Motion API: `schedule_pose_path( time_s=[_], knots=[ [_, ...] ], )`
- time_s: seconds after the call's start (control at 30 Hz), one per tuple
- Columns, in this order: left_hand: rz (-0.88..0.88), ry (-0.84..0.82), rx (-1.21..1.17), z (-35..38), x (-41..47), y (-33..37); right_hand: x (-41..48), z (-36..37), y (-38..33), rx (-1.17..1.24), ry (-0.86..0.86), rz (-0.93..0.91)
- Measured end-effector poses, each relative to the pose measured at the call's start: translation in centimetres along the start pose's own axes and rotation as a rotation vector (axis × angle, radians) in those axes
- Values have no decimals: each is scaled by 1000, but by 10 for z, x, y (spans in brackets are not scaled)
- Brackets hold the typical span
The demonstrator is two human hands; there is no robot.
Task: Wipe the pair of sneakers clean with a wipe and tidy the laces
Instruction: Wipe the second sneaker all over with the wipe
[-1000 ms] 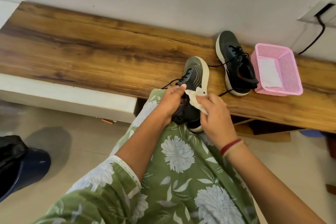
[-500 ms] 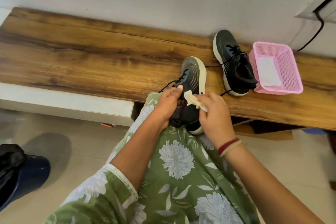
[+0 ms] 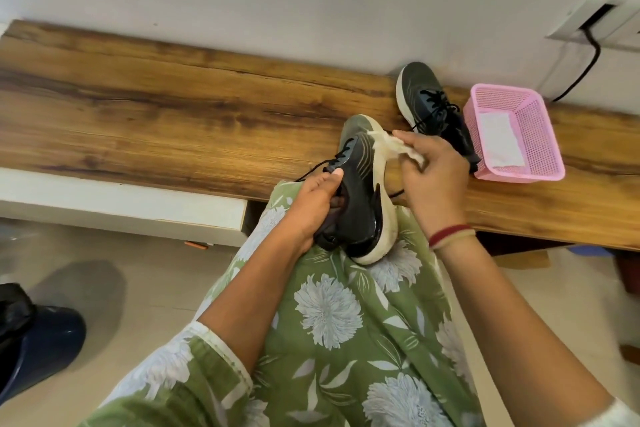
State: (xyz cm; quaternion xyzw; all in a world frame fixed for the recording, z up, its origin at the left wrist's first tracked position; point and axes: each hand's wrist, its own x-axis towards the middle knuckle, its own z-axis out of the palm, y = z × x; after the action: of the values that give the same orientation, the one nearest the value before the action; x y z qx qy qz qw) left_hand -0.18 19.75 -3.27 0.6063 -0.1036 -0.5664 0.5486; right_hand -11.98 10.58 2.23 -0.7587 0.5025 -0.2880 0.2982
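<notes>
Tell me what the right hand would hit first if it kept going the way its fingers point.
The right hand points up-left, pressing the wipe against the held sneaker near its toe. It would likely meet that sneaker's sole edge first; depth is hard to judge.

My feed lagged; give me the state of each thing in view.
Held sneaker: on lap, laces loose.
Wipe: crumpled, against its sole edge.
Left hand: gripping sneaker.
Right hand: gripping wipe.
Second sneaker: on bench, laces untied.
Pink basket: upright, holding a white sheet.

I see one sneaker (image 3: 360,191) on the lap; the other (image 3: 433,107) lies behind on the desk (image 3: 173,114), left of the basket (image 3: 540,149).
</notes>
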Motion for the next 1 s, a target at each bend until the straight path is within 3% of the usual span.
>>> schedule_pose_path(
  time_s=[0.07, 0.17, 0.37, 0.53, 0.63, 0.7, 0.77, 0.9, 1.0],
  knots=[
    [1, -12, -16, 0, 1, 0, 9, 10, -7, -195, -32, -58],
    [25, 11, -76, 2, 2, 1, -2, 32, -16, -435, -236, -99],
    [47, 9, -109, 3, 5, -1, -29, 33, -5, -475, -320, -180],
    [52, 5, -76, 2, 5, -2, -54, 15, -6, -426, -361, -260],
    [39, 13, -63, 3, 4, -1, -41, -2, -5, -138, -401, -21],
    [43, 1, -72, 4, 3, 2, -21, -4, -7, 57, -243, 123],
    [40, -6, -93, 5, 4, 2, -6, 6, -9, -33, -146, 58],
    [33, 27, -88, 2, 7, 0, -17, 39, -11, -378, -354, -228],
    [56, 38, -69, 1, 6, 0, -32, 39, -8, -485, -359, -379]
  ],
)
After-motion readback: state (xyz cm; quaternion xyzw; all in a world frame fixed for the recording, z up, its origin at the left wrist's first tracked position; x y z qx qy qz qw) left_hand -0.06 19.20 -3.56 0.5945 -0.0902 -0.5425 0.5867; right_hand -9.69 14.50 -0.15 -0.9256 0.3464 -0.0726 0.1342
